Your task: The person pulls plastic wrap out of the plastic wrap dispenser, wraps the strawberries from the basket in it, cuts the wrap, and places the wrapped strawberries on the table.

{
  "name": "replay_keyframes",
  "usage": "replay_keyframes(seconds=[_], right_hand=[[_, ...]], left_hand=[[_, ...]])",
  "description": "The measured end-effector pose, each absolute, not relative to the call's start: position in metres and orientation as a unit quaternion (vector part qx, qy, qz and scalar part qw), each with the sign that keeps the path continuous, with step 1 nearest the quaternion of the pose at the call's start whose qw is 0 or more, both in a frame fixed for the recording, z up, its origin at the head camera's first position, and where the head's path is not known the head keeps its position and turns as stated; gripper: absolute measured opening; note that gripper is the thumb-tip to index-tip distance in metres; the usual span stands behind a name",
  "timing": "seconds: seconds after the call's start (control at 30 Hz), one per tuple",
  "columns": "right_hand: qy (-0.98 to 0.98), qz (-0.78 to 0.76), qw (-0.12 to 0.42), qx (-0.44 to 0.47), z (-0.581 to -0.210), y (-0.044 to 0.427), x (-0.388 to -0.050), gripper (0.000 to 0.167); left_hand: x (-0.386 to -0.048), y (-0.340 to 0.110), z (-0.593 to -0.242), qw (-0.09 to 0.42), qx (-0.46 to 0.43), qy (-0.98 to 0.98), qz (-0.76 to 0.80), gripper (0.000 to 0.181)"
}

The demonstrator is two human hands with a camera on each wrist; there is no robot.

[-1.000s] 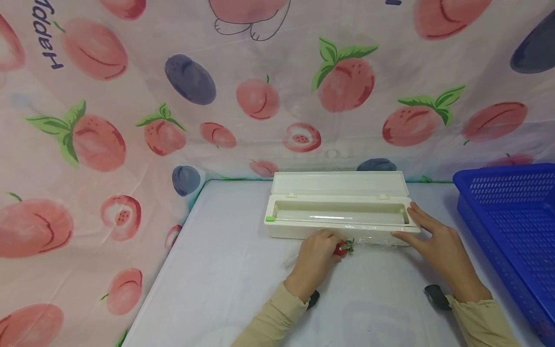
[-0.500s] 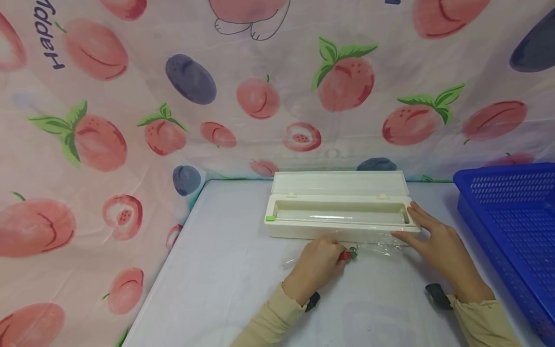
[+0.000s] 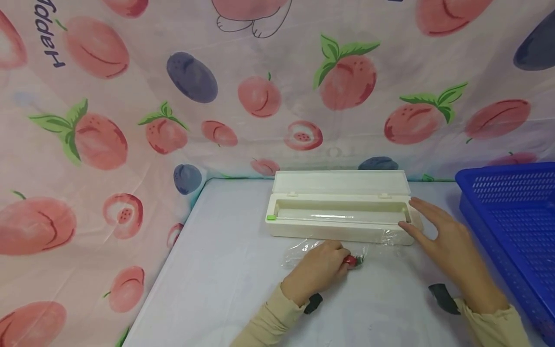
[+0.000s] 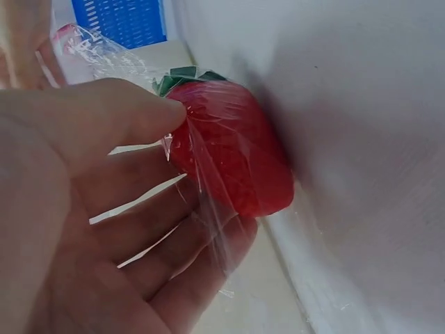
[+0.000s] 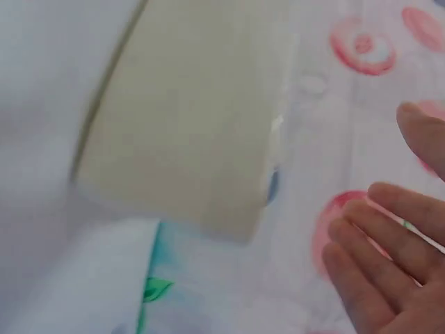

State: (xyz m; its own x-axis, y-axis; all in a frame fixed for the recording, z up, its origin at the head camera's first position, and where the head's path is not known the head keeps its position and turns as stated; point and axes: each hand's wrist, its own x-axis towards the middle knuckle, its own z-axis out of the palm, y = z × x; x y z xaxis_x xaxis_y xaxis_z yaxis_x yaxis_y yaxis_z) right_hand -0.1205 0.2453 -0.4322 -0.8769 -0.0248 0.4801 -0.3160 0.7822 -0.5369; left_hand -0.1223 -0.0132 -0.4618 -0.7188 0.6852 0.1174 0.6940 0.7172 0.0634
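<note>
My left hand (image 3: pixel 318 265) pinches a red strawberry (image 4: pixel 236 149) with green leaves, just in front of a cream-white cling film dispenser (image 3: pixel 338 233). Clear cling film (image 3: pixel 297 251) covers the berry and spreads out past the hand on both sides. In the left wrist view the thumb presses on the berry's side, with the fingers behind and under it. The dispenser's lid (image 3: pixel 340 182) stands raised at the back. At its right end my right hand (image 3: pixel 451 248) is spread, holding nothing; the right wrist view shows the fingers (image 5: pixel 389 243) apart from the dispenser's end.
A blue perforated basket (image 3: pixel 490 231) stands on the right side of the white table (image 3: pixel 208 270). Behind and to the left hangs a pink fruit-print cloth (image 3: pixel 147 86). A small green slider (image 3: pixel 271 218) sits at the dispenser's left front corner.
My left hand has drawn the wrapped strawberry slightly toward me and to the right, away from the dispenser. The right hand has lifted off the dispenser's right end, and the film has come loose.
</note>
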Motion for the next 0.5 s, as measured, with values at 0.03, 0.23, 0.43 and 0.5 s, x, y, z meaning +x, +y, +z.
replay_keyframes(seconds=[0.03,0.23,0.43,0.5], right_hand=[[-0.911,0.316,0.244,0.105,-0.429,0.241,-0.118,0.053],[-0.884,0.289,0.284,0.235,-0.423,0.211,-0.109,0.039],[-0.889,0.251,0.162,0.348,-0.441,0.182,-0.104,0.027],[-0.889,0.249,0.128,0.363,-0.448,0.177,-0.102,0.024]], left_hand=[[-0.122,-0.013,-0.461,0.033,-0.373,-0.926,-0.056,0.014],[-0.123,-0.014,-0.457,-0.031,-0.375,-0.923,-0.08,0.018],[-0.123,-0.019,-0.458,-0.074,-0.375,-0.918,-0.102,0.021],[-0.123,-0.02,-0.46,-0.075,-0.378,-0.916,-0.113,0.022]])
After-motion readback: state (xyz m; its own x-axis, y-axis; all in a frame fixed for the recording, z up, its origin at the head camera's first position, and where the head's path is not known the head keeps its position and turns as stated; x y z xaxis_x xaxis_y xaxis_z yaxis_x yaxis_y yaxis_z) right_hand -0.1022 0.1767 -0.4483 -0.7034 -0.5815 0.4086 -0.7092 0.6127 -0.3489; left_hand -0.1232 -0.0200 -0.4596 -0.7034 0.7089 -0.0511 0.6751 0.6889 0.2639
